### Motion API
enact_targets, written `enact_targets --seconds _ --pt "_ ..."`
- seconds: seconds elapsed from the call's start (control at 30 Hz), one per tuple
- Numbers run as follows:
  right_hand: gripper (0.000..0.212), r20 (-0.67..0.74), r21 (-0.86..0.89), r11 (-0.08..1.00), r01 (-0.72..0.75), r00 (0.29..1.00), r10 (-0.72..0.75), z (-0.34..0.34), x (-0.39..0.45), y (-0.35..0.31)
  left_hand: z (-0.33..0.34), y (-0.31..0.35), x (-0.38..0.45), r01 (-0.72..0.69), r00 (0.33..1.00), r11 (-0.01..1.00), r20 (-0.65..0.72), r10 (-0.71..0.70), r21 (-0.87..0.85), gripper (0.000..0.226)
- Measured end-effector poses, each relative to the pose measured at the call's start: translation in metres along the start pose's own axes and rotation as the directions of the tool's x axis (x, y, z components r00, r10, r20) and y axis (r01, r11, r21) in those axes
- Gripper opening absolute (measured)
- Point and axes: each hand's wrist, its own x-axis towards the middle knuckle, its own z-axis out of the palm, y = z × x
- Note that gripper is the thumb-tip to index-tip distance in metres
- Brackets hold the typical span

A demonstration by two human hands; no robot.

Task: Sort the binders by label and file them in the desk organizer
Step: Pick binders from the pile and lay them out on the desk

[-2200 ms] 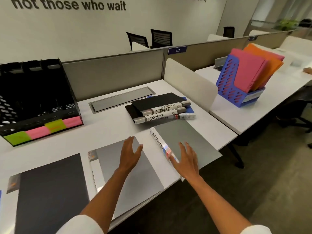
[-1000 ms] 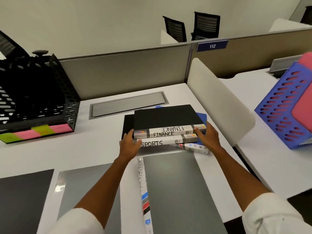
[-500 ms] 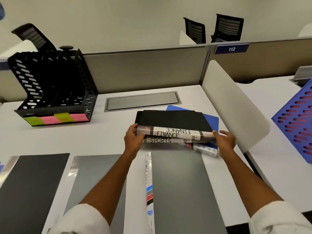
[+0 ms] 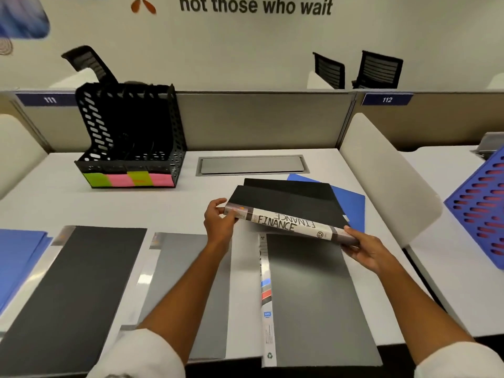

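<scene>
A black binder with FINANCE on its spine (image 4: 286,227) is raised a little off the stack, tilted. My left hand (image 4: 219,222) grips its left spine end and my right hand (image 4: 365,249) grips its right end. Under it lie another black binder (image 4: 300,186) and a blue binder (image 4: 353,203). Flat on the desk near me are a grey binder (image 4: 313,296), a second grey one (image 4: 177,268), a black one (image 4: 73,290) and a blue one (image 4: 16,257). The black perforated desk organizer (image 4: 128,137) stands at the back left with green and pink notes on its front.
A grey cable flap (image 4: 251,165) is set into the desk behind the stack. White rounded dividers (image 4: 387,175) flank the desk. A blue perforated file holder (image 4: 480,208) stands on the neighbouring desk to the right. Grey partition panels close the back.
Both hands went from the near grey binders to the stack, gripped the FINANCE binder by its spine ends and lifted it off the SPORTS binder. My view swung left.
</scene>
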Motion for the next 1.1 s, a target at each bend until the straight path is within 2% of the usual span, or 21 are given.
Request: enact_targets --seconds 0.1,0.27,0.37,0.43,0.53,0.7,0.83,0.93,1.1 --pt "0.035 0.033 0.062 0.997 0.036 0.999 -0.039 0.018 -0.031 0.015 -0.031 0.002 -0.012 -0.002 1.000 1.000 -0.026 0.001 -0.019 0.049" --pt "0.020 0.078 0.060 0.990 0.129 0.988 -0.134 0.058 -0.088 0.060 -0.101 0.002 -0.036 0.010 0.995 0.999 -0.097 -0.015 -0.049 0.073" --pt "0.029 0.117 0.039 0.988 0.152 0.981 -0.156 0.083 -0.117 0.092 -0.149 -0.001 -0.051 0.064 0.991 0.983 -0.106 -0.083 -0.173 0.088" --pt "0.034 0.145 0.037 0.986 0.160 0.976 -0.164 0.102 -0.133 0.113 -0.180 -0.004 -0.062 0.097 0.991 0.952 -0.056 -0.118 -0.290 0.094" --pt "0.044 0.151 0.034 0.985 0.167 0.974 -0.170 0.134 -0.156 0.146 -0.223 -0.005 -0.079 0.162 0.987 0.919 0.057 -0.152 -0.360 0.098" --pt "0.042 0.240 0.115 0.986 0.123 0.959 -0.148 0.190 -0.189 0.190 -0.269 -0.002 -0.092 0.231 0.966 0.916 0.188 -0.177 -0.328 0.084" --pt "0.044 0.322 0.152 0.985 0.077 0.939 -0.124 0.228 -0.206 0.214 -0.291 0.003 -0.085 0.225 0.960 0.928 0.230 -0.159 -0.299 0.057" --pt "0.044 0.375 0.139 0.988 0.062 0.920 -0.110 0.257 -0.212 0.222 -0.303 0.016 -0.074 0.186 0.970 0.933 0.207 -0.125 -0.309 0.028" --pt "0.041 0.455 0.077 0.996 0.051 0.887 -0.080 0.304 -0.209 0.227 -0.324 0.031 -0.047 0.203 0.978 0.882 0.123 -0.166 -0.425 0.013"
